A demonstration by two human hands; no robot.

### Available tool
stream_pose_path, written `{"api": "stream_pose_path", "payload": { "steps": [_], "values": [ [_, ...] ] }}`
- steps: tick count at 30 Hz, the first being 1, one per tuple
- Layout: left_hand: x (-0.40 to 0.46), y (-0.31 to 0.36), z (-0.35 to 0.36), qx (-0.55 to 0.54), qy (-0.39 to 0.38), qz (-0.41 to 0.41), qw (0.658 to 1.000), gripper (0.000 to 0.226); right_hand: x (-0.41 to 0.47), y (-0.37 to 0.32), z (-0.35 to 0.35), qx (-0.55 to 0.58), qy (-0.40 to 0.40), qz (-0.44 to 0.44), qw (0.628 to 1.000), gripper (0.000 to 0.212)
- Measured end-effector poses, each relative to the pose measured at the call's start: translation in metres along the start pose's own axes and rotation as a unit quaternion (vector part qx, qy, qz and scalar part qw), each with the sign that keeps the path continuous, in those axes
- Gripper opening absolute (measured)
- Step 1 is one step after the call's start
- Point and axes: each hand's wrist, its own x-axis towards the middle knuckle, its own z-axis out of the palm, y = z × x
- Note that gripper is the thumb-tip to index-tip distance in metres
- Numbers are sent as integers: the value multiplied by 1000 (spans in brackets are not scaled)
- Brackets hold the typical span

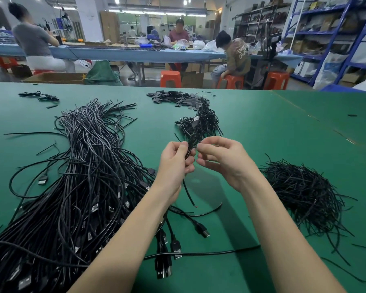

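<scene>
My left hand [175, 161] grips a folded black USB cable [190, 148] above the green table [262, 127]; the cable's loose end hangs down below the hand to a bare tip. My right hand [222, 157] is just to the right, its fingers curled and pinching at the top of the same cable bundle. A large heap of loose black USB cables [78, 187] lies on the left. Behind my hands sits a pile of tied cable bundles [201, 123].
A mound of thin black tie wires [302, 191] lies at the right. Small flat black pieces [178, 99] are heaped at the far middle of the table. Several USB plugs [167, 256] lie near the front. Three people sit at a bench beyond the table.
</scene>
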Motion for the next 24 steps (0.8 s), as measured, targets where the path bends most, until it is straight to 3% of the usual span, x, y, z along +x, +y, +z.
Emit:
{"api": "stream_pose_path", "payload": {
  "steps": [3, 6, 10, 13, 15, 17, 20, 22, 24],
  "values": [
    [-3, 1, 5, -43, -14, -8, 999, 19, 4, 4, -6, 143, -8, 102, 984, 16],
    [-5, 4, 4, -90, -50, -27, 994, 18, 8, 11, -16, 245, -21, 187, 951, 35],
    [-8, 9, 0, -115, -131, -58, 983, 13, 19, 11, -34, 235, -100, 221, 941, 31],
    [-10, 11, -3, -60, -176, -58, 981, 9, 37, -15, -47, 18, -199, 189, 961, 24],
    [-10, 9, -3, -14, -192, -44, 980, 9, 51, -43, -51, -170, -241, 153, 943, 27],
    [-10, 7, -2, 41, -196, -32, 979, 8, 61, -72, -46, -339, -279, 138, 888, 30],
    [-11, 1, 1, 103, -183, -15, 978, 5, 63, -104, -17, -547, -306, 139, 766, 22],
    [-9, -1, 2, 118, -144, 1, 982, 5, 60, -114, 10, -657, -284, 101, 691, 20],
    [-6, -1, 1, 106, -96, 11, 990, 6, 55, -116, 31, -721, -238, 17, 651, 19]
  ]
}}
